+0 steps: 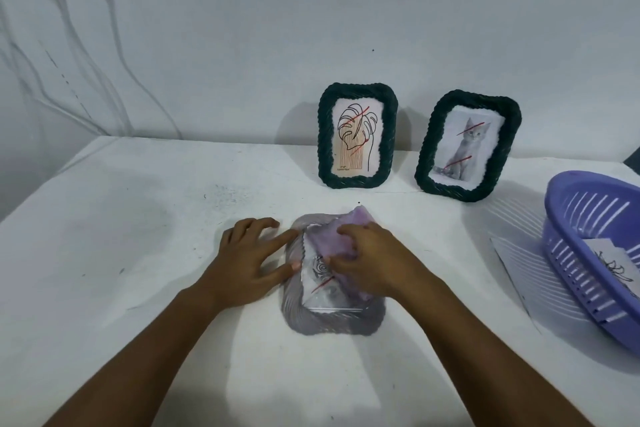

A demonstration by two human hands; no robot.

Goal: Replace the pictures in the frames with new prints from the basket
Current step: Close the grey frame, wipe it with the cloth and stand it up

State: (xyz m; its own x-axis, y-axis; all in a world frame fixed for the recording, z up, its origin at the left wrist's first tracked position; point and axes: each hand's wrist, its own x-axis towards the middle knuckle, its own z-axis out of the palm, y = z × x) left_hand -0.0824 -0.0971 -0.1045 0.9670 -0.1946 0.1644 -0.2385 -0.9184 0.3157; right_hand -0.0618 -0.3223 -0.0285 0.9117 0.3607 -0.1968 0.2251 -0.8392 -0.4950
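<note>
left hand (254,255) flat, steadying grey frame (332,319) | right hand (369,258) pinching its lilac backing (330,236)

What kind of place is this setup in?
Likely a plain indoor craft or staging table, not a furnished room: scuffed white tabletop against a bare white wall, two dark green woven picture frames leaning on it, and a purple slotted plastic basket.

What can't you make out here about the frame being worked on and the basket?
Head view only:
- Picture in the grey frame: mostly covered by the right hand and purple cloth.
- Purple basket: cut off by the right edge, contents partly hidden by its wall.
- Print in the basket: drawing too small to identify.
</note>
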